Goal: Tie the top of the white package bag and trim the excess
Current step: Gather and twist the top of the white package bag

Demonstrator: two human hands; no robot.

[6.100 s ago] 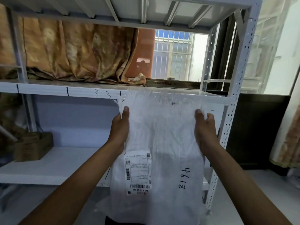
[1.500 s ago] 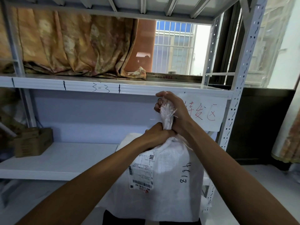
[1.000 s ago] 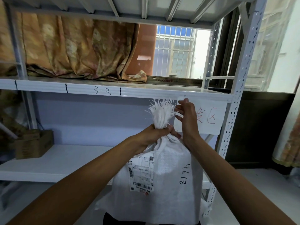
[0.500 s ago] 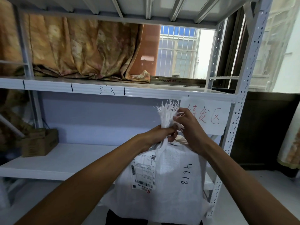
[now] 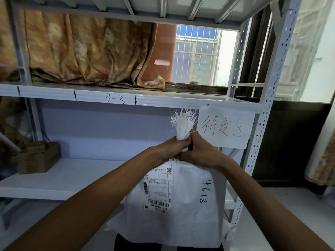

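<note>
Nearest, the white bag (image 5: 181, 211) sits full and upright in front of the person, its printed label (image 5: 157, 189) and a handwritten number facing the camera. What bears its base cannot be told. Above the bulge the material is bunched into a narrow neck, and both hands meet there. The left hand (image 5: 169, 147) has its grip clamped round the neck, fingers curled tight; this looks like the hold that keeps the gathers from spreading. The right hand (image 5: 200, 153) is pressed against it, its grip also closed on the neck just beside, probably to twist or cinch it (no cord, tie or cutter can be made out, though a thin thread strays by the thumb). The frayed top (image 5: 183, 122) sticks up free above both fists. That is the excess to be trimmed, and the tying, I judge, is not yet done.

Just behind the tuft a paper sign (image 5: 224, 129) with red writing hangs from the upper shelf (image 5: 108, 96), and the rack post (image 5: 261, 142) stands near on the right, so a swing that way looks cramped. To the left there is more room over the lower shelf (image 5: 72, 176), with a cardboard box (image 5: 38, 158) well apart at its far end. Farther back a brownish cloth (image 5: 81, 55) lies heaped on the upper shelf beside a barred window (image 5: 195, 55).
</note>
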